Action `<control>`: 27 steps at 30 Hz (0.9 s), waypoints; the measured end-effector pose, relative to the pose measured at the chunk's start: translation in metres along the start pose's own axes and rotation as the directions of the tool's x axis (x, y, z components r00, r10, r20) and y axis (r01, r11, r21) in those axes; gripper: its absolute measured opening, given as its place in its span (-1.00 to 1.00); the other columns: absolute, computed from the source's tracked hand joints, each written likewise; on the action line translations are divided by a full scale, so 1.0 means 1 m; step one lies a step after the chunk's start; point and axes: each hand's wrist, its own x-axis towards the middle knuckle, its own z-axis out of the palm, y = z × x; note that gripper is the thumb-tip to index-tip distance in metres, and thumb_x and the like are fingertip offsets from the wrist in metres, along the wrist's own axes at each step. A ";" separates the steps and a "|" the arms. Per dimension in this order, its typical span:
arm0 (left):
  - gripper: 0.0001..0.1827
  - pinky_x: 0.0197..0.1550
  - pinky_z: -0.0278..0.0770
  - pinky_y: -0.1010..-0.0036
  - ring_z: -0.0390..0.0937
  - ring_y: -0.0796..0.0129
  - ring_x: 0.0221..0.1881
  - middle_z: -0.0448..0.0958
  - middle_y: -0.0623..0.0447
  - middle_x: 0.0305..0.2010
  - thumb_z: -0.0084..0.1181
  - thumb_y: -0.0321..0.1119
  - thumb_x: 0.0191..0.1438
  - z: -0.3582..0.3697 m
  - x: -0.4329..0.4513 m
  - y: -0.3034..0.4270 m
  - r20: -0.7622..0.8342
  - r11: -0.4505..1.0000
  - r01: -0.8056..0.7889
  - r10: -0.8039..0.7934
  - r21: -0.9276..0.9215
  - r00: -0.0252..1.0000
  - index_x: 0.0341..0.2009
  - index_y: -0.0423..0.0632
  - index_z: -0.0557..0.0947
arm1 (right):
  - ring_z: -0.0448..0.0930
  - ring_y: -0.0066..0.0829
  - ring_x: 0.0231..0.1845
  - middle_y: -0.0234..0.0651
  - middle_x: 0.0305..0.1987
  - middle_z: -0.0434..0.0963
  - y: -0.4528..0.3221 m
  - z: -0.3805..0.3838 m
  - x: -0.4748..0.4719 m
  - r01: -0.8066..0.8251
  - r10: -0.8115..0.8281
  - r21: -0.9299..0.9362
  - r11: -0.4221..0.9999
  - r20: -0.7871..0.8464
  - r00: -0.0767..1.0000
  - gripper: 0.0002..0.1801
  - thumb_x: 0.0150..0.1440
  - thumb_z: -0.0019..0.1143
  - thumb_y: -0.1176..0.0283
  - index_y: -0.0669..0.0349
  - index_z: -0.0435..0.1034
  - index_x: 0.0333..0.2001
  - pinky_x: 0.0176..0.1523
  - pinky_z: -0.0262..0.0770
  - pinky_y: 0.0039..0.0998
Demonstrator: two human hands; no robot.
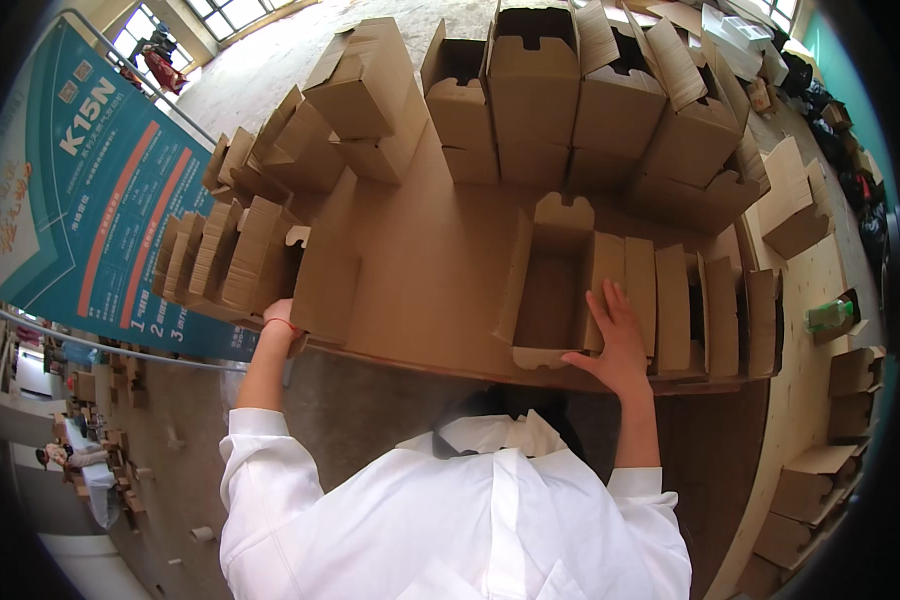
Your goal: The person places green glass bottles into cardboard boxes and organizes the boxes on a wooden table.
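Observation:
My left hand (pixel 279 315) is at the near end of a cardboard box (pixel 326 285) on the left of the table. Its fingers are mostly hidden against the cardboard, so its grip does not show. On the right, my right hand (pixel 616 341) lies spread on the side of an open-topped cardboard box (pixel 555 292), thumb near its front flap. That box looks hollow inside, with end flaps standing up. Just right of the hand runs a row of upright cardboard boxes (pixel 673 307), packed side by side.
Tall stacked boxes (pixel 536 90) line the table's (pixel 435 285) far side, and another row of boxes (pixel 210 247) fills its left end. A printed banner (pixel 97 195) on a metal frame stands at left. Plywood boards (pixel 802 270) lie right. A person (pixel 64 454) is in the left background.

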 end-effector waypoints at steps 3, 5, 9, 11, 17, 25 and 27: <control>-0.75 -0.31 0.51 0.34 0.57 0.22 -0.34 0.65 0.05 -0.28 0.02 -0.13 0.07 0.110 0.069 -0.039 0.572 0.445 0.587 -0.186 -0.676 0.799 -0.24 0.11 0.69 | -0.06 -0.18 0.49 -0.19 0.47 -0.05 -0.002 -0.002 0.003 0.021 -0.021 -0.018 1.000 0.000 1.000 0.08 -0.26 0.45 -0.03 0.04 0.11 0.32 0.46 -0.05 -0.13; -0.75 -0.35 0.47 0.37 0.54 0.29 -0.36 0.63 0.09 -0.29 0.06 -0.12 0.06 0.104 0.064 -0.028 0.492 0.222 0.509 -0.132 -0.832 0.861 -0.25 0.11 0.67 | -0.06 -0.18 0.49 -0.18 0.47 -0.05 -0.002 -0.003 0.002 0.008 -0.008 -0.032 0.999 -0.008 1.000 0.08 -0.26 0.45 -0.03 0.04 0.12 0.32 0.46 -0.05 -0.14; -0.75 -0.44 0.39 0.42 0.49 0.43 -0.40 0.60 0.15 -0.32 0.15 -0.08 0.03 0.056 0.014 -0.004 0.303 -0.263 0.268 -0.104 -0.927 0.947 -0.25 0.10 0.65 | -0.04 -0.17 0.48 -0.16 0.46 -0.04 0.002 -0.001 0.000 0.022 -0.022 -0.019 1.000 -0.025 0.999 0.07 -0.26 0.45 -0.03 0.03 0.13 0.32 0.45 -0.04 -0.13; -0.69 -0.42 0.40 0.40 0.48 0.38 -0.45 0.57 0.07 -0.38 0.03 -0.06 0.09 0.032 -0.001 -0.010 0.295 -0.112 0.286 -0.080 -0.952 0.952 -0.23 0.02 0.61 | -0.04 -0.17 0.48 -0.15 0.46 -0.03 0.002 -0.004 -0.003 0.021 -0.021 -0.018 1.000 -0.030 0.999 0.07 -0.26 0.45 -0.03 0.03 0.13 0.32 0.45 -0.04 -0.13; -0.31 -0.28 0.49 0.27 0.48 0.15 -0.22 0.40 -0.06 0.08 0.02 0.08 0.09 -0.027 0.025 -0.040 0.328 0.154 0.345 -0.122 -0.926 0.937 0.26 0.14 0.19 | -0.04 -0.17 0.48 -0.15 0.46 -0.03 0.004 0.001 0.002 0.027 -0.027 0.027 0.999 -0.008 1.000 0.06 -0.24 0.42 -0.05 0.01 0.12 0.32 0.45 -0.04 -0.14; -0.24 -0.18 0.47 0.48 0.48 0.35 -0.23 0.44 0.01 0.06 -0.14 0.12 0.18 -0.091 -0.076 -0.110 -0.076 0.061 -0.086 0.150 -0.994 0.986 0.39 0.11 0.08 | -0.09 -0.21 0.49 -0.16 0.47 -0.05 0.003 -0.002 0.001 0.012 -0.012 -0.002 1.000 0.023 1.000 0.08 -0.19 0.34 -0.13 0.02 0.06 0.35 0.48 -0.11 -0.16; -0.36 -0.25 0.49 0.32 0.47 0.27 -0.35 0.49 -0.02 -0.17 -0.23 0.07 0.23 -0.113 -0.126 -0.042 -0.258 -0.170 -0.246 0.050 -0.954 0.965 0.31 -0.02 0.23 | -0.09 -0.22 0.49 -0.17 0.47 -0.06 0.004 0.000 0.000 0.015 -0.015 -0.011 1.000 0.009 1.000 0.07 -0.19 0.33 -0.14 0.02 0.06 0.35 0.48 -0.12 -0.16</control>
